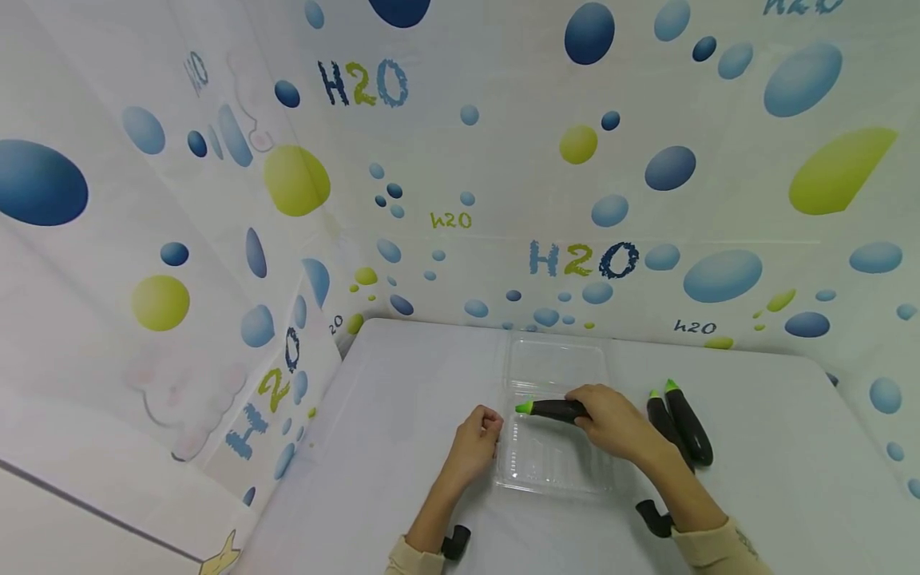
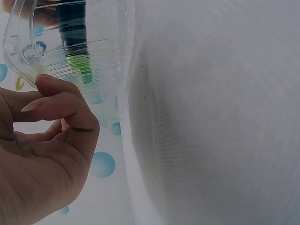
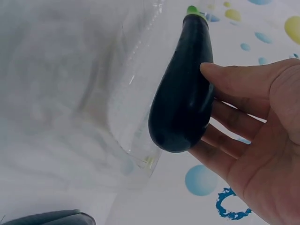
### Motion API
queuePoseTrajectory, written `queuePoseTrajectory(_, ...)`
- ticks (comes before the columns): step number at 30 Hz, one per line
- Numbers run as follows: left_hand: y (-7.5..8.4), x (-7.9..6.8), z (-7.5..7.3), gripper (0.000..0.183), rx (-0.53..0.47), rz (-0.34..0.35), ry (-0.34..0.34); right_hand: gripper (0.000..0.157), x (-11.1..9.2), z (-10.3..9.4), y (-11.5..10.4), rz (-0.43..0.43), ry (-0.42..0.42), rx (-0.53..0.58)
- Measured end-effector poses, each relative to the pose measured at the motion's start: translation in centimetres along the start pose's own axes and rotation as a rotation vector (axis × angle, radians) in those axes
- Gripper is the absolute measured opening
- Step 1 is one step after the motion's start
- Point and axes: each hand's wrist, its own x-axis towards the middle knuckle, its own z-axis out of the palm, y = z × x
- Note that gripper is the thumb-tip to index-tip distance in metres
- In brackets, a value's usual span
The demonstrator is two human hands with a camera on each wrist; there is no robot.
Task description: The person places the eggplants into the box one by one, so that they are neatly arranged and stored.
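Observation:
A small eggplant [image 1: 559, 410], dark with a bright green stem end, is gripped by my right hand [image 1: 614, 419]. It lies sideways over a clear plastic container [image 1: 528, 479], its green end pointing left. In the right wrist view, the thumb presses one side of the eggplant [image 3: 183, 89] and the other fingers support it from behind. My left hand [image 1: 474, 443] is at the container's left edge with its fingers curled. The left wrist view has the thumb and index fingertip of that hand [image 2: 51, 136] pinching the container's rim [image 2: 21, 70].
Two more dark eggplants with green tips, one nearer [image 1: 664, 423] and one farther right [image 1: 690, 427], lie beside the right forearm. The container's lid [image 1: 557, 359] is folded back toward the rear edge of the white table [image 1: 402, 383]. A patterned curtain [image 1: 467, 160] stands behind.

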Motion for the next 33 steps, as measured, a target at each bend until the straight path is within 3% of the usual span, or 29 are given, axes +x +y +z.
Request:
queuePoseTrajectory(17, -0.1, 0.1, 0.1, 0.011, -0.010, 0.012, -0.002, 0.030, 0.3, 0.9, -0.1, -0.008, -0.025, -0.027)
queuePoseTrajectory(33, 0.3, 0.0, 0.0, 0.009, 0.021, 0.029, 0.004, 0.034, 0.6, 1.7, 0.3, -0.013, -0.049, -0.148)
